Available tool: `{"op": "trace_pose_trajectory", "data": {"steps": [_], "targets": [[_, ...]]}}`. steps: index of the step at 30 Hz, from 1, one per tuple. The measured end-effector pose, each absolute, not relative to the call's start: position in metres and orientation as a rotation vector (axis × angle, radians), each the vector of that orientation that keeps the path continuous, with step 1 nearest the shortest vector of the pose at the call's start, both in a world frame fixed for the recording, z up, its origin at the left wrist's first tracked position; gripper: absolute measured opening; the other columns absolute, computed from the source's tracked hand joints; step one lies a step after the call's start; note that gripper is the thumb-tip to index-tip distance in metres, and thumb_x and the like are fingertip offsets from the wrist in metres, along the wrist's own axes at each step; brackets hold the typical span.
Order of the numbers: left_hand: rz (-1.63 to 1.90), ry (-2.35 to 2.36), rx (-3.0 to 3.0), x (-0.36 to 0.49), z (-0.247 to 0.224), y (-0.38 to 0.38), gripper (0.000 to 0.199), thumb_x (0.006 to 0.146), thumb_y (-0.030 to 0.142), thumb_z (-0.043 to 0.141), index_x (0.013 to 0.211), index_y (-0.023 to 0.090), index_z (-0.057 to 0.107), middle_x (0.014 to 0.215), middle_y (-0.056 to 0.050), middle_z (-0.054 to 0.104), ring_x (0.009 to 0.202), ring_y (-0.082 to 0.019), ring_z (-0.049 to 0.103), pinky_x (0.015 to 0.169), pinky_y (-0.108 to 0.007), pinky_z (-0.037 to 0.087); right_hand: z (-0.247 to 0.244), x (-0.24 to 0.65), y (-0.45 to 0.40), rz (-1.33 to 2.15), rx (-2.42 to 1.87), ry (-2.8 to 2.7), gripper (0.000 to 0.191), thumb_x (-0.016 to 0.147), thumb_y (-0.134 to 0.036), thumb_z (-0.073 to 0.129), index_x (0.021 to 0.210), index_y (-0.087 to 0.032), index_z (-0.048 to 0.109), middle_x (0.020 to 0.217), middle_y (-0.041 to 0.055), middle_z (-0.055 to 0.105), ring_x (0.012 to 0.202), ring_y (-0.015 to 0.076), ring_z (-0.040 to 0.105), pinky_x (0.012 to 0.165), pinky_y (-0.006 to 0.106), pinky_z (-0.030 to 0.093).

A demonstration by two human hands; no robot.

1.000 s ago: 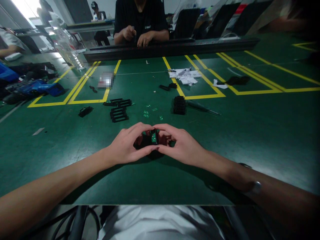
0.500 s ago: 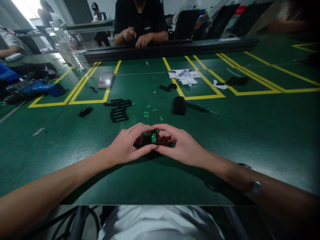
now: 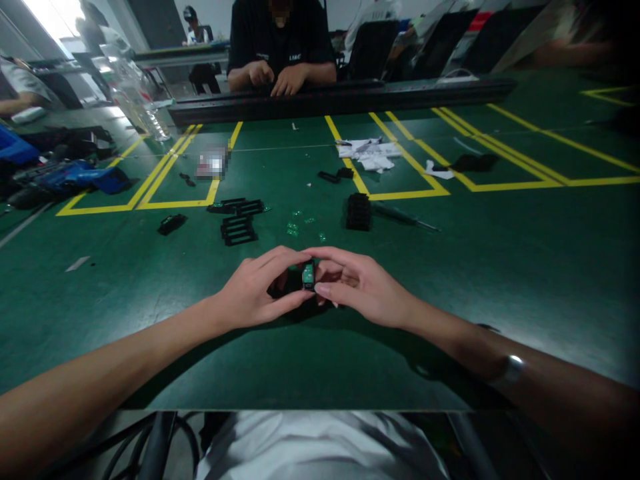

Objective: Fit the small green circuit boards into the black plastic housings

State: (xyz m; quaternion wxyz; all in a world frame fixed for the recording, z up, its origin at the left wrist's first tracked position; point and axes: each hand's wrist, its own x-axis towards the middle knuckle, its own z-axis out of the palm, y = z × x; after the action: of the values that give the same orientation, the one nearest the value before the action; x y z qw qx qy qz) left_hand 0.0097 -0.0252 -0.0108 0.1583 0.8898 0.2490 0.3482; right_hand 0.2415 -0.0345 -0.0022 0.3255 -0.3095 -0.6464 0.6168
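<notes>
A small black part with a green circuit board (image 3: 309,275) is held between both hands above the green table (image 3: 175,347). My left hand (image 3: 265,287) pinches it from the left, thumb below and fingertips above. From the right, my right hand (image 3: 360,287) grips the same part, its thumb at the lower edge and forefinger along the top. Beyond the hands lie several small green boards (image 3: 293,229), black slotted frames (image 3: 239,229) and a stack of black parts (image 3: 359,211).
A screwdriver (image 3: 407,217) lies right of the black stack. Crumpled white paper (image 3: 373,155) sits farther back. At the left are blue tools (image 3: 90,177) and plastic bottles (image 3: 145,107). Across a long black bar (image 3: 340,99) sits a person in black (image 3: 283,47).
My right thumb has shifted slightly up and right along the part, and the right fingers have changed position behind it. The green board's face shows brighter. My left hand has barely moved.
</notes>
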Motion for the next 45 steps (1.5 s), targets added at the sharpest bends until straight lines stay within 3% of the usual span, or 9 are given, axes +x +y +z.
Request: {"op": "trace_pose_trajectory", "data": {"steps": [10,17,23,37,45], "targets": [[0.970,0.725,2.585,0.0112,-0.0105,-0.0256,0.050,0.086,0.030,0.071,0.130,0.018,0.050,0.121,-0.013,0.063,0.110,-0.023,0.063,0.090,-0.038,0.057,0.0041,0.2392,-0.0340,1.665,-0.900,-1.638,0.048,0.088,-0.027,0.067,0.131,-0.010,0.052,0.078,0.0009,0.066,0.065,0.0126,0.062,0.055,0.023,0.048],[0.950,0.708,2.655,0.0132,-0.0106,-0.0267,0.046,0.089,0.034,0.067,0.128,0.019,0.050,0.112,-0.011,0.062,0.101,-0.021,0.062,0.079,-0.035,0.058,0.0057,0.2417,-0.0330,1.664,-0.921,-1.760,0.021,0.089,-0.031,0.069,0.101,-0.014,0.067,0.077,0.0004,0.064,0.067,0.0111,0.061,0.059,0.021,0.048],[0.925,0.683,2.651,0.0134,-0.0114,-0.0263,0.045,0.089,0.034,0.068,0.126,0.019,0.049,0.109,-0.010,0.063,0.099,-0.020,0.062,0.077,-0.032,0.057,0.0049,0.2428,-0.0307,1.640,-0.924,-1.838,0.023,0.089,-0.038,0.070,0.086,-0.016,0.064,0.071,-0.0012,0.063,0.065,0.0111,0.060,0.060,0.021,0.046],[0.966,0.663,2.650,0.0129,-0.0090,-0.0272,0.049,0.087,0.038,0.072,0.127,0.019,0.050,0.112,-0.011,0.062,0.102,-0.022,0.061,0.078,-0.033,0.058,0.0053,0.2416,-0.0312,1.619,-0.952,-1.828,0.025,0.090,-0.041,0.069,0.086,-0.016,0.064,0.066,-0.0024,0.063,0.060,0.0108,0.058,0.056,0.021,0.044],[1.047,0.661,2.680,0.0125,-0.0084,-0.0288,0.036,0.089,0.029,0.070,0.120,0.019,0.055,0.112,-0.012,0.059,0.103,-0.020,0.060,0.081,-0.032,0.056,0.0027,0.2406,-0.0311,1.654,-0.990,-1.790,0.029,0.089,-0.043,0.069,0.084,-0.017,0.061,0.069,-0.0006,0.065,0.064,0.0126,0.062,0.058,0.022,0.046]]}}
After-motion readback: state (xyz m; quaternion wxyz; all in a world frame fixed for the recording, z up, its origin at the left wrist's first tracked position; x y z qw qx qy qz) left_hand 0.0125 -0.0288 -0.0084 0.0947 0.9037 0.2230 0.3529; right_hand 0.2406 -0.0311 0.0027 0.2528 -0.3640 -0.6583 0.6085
